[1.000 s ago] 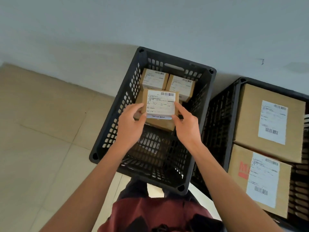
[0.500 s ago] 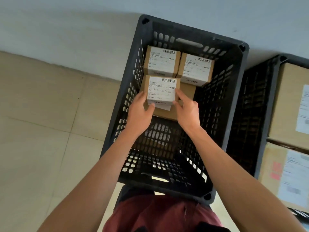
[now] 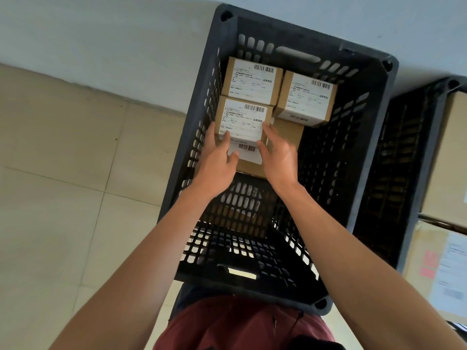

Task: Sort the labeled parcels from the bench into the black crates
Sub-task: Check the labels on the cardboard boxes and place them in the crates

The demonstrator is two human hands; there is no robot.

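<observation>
While your left hand (image 3: 218, 157) and right hand (image 3: 278, 155) clamp the small parcel (image 3: 242, 121) against the crate's (image 3: 374, 137) far-left wall, atop a lower box (image 3: 285, 137), placing is underway; next, release cleanly.

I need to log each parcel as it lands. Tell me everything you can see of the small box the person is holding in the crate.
The small box is brown cardboard, roughly cube-shaped, with a white printed label and barcode covering its top. It sits level, label up, inside the black crate against the left wall, on a larger brown box and touching another small labeled box behind it. The left hand and right hand hold its near corners.
</observation>
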